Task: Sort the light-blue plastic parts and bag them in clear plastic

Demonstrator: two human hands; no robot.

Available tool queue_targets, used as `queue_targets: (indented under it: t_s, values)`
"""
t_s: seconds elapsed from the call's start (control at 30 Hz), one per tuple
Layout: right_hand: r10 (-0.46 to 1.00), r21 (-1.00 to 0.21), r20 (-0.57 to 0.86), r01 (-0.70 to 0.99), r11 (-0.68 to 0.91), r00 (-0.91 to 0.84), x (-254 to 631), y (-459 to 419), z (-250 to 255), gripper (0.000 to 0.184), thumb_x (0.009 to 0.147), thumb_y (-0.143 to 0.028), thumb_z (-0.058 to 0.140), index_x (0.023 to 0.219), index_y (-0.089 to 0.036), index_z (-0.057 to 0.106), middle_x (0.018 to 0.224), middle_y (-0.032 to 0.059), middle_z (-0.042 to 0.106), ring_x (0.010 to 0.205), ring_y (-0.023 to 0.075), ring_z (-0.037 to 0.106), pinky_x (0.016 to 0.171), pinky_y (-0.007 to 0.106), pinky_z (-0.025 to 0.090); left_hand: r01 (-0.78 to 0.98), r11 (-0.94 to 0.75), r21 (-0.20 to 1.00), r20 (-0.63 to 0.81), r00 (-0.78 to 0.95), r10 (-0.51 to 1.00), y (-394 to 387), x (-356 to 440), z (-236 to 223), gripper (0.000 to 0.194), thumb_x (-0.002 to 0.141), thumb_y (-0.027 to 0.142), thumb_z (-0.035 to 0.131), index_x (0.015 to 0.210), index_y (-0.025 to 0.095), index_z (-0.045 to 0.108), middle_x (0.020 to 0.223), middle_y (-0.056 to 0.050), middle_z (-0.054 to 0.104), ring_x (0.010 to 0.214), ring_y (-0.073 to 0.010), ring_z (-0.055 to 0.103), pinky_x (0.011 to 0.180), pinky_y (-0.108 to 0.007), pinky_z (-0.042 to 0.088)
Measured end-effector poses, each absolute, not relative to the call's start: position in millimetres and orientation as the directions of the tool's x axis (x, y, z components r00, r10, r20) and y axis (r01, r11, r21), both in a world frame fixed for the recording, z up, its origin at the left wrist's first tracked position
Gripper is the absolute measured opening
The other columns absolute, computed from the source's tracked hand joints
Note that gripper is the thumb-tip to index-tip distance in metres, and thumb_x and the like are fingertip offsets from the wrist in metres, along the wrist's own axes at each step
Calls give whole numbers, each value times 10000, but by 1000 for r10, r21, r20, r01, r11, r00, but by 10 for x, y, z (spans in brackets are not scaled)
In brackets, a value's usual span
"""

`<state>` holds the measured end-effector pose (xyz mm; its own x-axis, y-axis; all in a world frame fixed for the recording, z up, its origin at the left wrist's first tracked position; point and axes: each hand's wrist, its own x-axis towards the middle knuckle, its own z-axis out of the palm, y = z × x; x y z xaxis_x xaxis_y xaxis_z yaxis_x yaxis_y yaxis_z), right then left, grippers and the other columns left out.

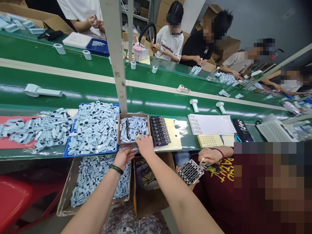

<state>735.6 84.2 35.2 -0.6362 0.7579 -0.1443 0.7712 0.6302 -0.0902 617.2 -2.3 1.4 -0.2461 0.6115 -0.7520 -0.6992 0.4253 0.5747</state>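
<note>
My left hand (124, 158), with a dark green bangle at the wrist, is at the table's front edge, just below a small cardboard box (147, 125) of light-blue plastic parts (137, 125). Its fingers stretch toward the right and look empty. Curled at that box's front right corner is my right hand (145, 145); a small yellow-orange tip shows at its fingers, too little to name. Beside the box lies a row of black parts (160, 131) on a yellow sheet (174, 133). A blue tray (66, 151) heaped with light-blue parts stands left of the box.
Below the table are a carton (63, 203) full of light-blue parts and another open carton (151, 204). A red stool (14, 198) stands left. Close on my right, a co-worker's hand (211, 155) holds a gridded plate (190, 172). A metal post (117, 65) rises beside the green conveyor (156, 100).
</note>
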Motion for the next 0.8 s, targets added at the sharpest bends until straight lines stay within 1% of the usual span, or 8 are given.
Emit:
queue_targets:
  t_s: [0.17,0.3,0.43,0.53,0.63,0.7,0.73,0.8]
  values:
    - [769,-111,-131,780,616,-626,7341,885,355,285,996,-185,408,1112,-219,667,1129,105,641,1077,257,527,919,426,371,-696,381,609,-688,-223,691,27,6186,53,156,919,151,658,1073,129,648,983,-52,731,896,-190,717,820,-346,573]
    - [764,-143,-127,774,617,-633,7381,879,399,272,972,-163,439,1086,-200,684,1102,117,657,1077,267,539,928,432,381,-706,388,592,-669,-162,726,-3,6226,78,283,833,155,756,1098,134,659,1053,-123,747,915,-235,738,854,-369,560]
    - [749,-216,-85,746,630,-657,7472,757,496,319,986,-250,465,1267,-243,616,1211,77,650,1147,241,524,1018,393,369,-692,428,582,-699,-157,698,-409,6110,132,437,816,140,772,1220,172,608,1167,-193,722,995,-270,738,888,-367,562]
    - [769,-266,-35,748,608,-638,7459,712,563,380,1013,-308,423,1373,-263,533,1364,56,592,1242,213,486,1100,362,325,-651,497,574,-748,-171,641,-988,5914,171,444,797,199,805,1202,176,625,1204,-209,708,1046,-292,725,928,-390,569]
    - [812,-298,-6,776,556,-584,7317,823,569,469,1016,-354,414,1463,-215,437,1499,81,496,1367,224,409,1157,369,284,-607,572,551,-804,-205,558,-1718,5700,116,561,624,317,934,1094,166,668,1162,-227,720,1066,-362,710,1054,-504,508]
    - [844,-313,-7,803,508,-536,7180,952,539,532,1009,-366,422,1495,-150,396,1534,138,453,1414,262,371,1167,412,278,-573,629,526,-837,-216,503,-2239,5584,-9,715,475,492,973,1069,214,688,1114,-178,746,1102,-380,693,1150,-532,417]
    - [857,-319,-14,815,484,-515,7112,1013,516,534,1002,-364,434,1480,-127,419,1530,168,449,1418,287,369,1161,442,284,-558,652,513,-851,-232,472,-2496,5539,-92,767,403,574,966,1042,242,702,1075,-151,760,1112,-383,688,1168,-519,401]
    - [865,-333,-39,823,461,-500,7005,1099,466,486,981,-361,474,1407,-132,520,1510,192,465,1402,320,392,1143,497,297,-555,669,494,-868,-271,417,-2978,5489,-265,750,316,646,938,940,290,722,1019,-117,773,1138,-397,674,1161,-502,414]
